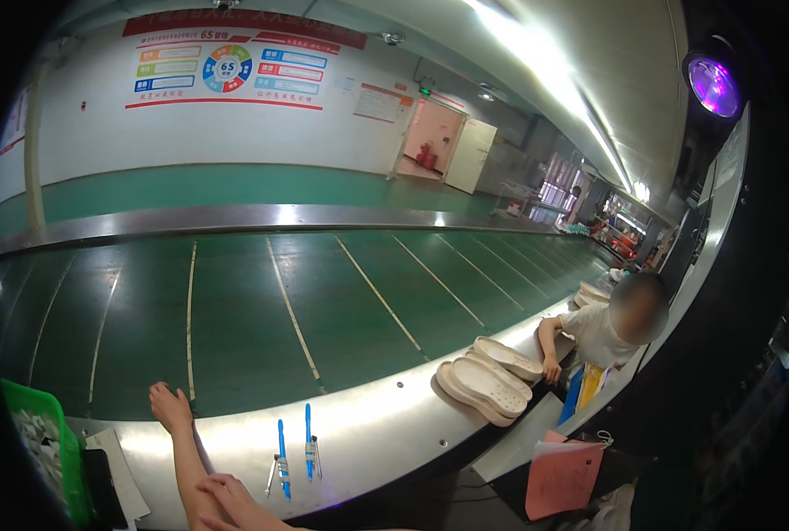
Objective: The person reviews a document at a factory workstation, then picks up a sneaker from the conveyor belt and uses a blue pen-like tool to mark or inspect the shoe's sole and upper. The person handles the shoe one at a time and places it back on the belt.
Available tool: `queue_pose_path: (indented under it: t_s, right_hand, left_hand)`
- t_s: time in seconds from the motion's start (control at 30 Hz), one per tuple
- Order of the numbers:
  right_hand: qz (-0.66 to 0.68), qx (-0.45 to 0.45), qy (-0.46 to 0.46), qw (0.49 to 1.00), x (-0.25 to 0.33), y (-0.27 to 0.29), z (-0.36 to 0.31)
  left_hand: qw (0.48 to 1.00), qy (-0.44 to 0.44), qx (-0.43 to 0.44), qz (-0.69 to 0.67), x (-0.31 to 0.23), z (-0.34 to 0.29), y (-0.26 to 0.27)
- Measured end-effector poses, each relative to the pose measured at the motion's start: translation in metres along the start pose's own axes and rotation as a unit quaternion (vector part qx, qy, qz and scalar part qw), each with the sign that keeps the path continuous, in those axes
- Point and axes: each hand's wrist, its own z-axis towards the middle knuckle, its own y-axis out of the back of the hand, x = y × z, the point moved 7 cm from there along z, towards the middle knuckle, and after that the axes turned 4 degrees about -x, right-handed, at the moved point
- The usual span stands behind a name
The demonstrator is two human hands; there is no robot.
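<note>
My left hand (170, 407) rests at the near edge of the green conveyor belt (244, 354), fingers apart and nothing in them. Across my left forearm lies my right hand (231, 498), its fingers stretched over the skin and holding nothing. To the right of my arms, two blue pens lie on the metal ledge (368, 442). The nearer blue pen (282, 456) and the other blue pen (309, 440) each have a thin metal piece bound alongside. Farther right, several cream shoe soles (483, 388) are stacked on the ledge, away from both hands.
At the left stands a green basket (71, 460) with whitish pieces, beside a dark flat object (102, 487) and a pale sheet (127, 473). A co-worker (598, 332) sits at the right by the ledge. A pink card (563, 478) hangs at lower right.
</note>
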Motion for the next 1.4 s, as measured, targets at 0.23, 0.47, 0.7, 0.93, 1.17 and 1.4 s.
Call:
queue_pose_path:
  t_s: [0.23,0.47,0.7,0.93,1.17,1.4]
  right_hand:
    - [0.043,-0.02,0.082,0.995,0.006,-0.012,-0.024]
    - [0.035,-0.044,0.085,0.995,0.002,-0.016,-0.035]
    - [0.04,-0.061,0.041,0.996,-0.009,-0.004,-0.017]
    - [0.051,-0.057,0.086,0.993,-0.001,-0.016,-0.028]
    - [0.048,-0.064,0.109,0.991,0.0,-0.027,-0.029]
    - [0.136,-0.07,-0.059,0.986,-0.038,-0.012,0.009]
  left_hand:
    - [1.0,-0.004,0.012,0.009,0.004,0.001,0.002]
    - [0.999,0.004,0.033,0.006,0.001,0.002,-0.004]
    - [0.999,0.019,0.039,-0.032,0.004,0.002,-0.001]
    - [0.998,0.02,0.06,-0.017,0.006,0.001,-0.005]
    - [0.998,0.016,0.066,-0.016,0.006,0.002,-0.003]
    - [0.999,0.011,0.037,-0.026,0.005,0.002,-0.004]
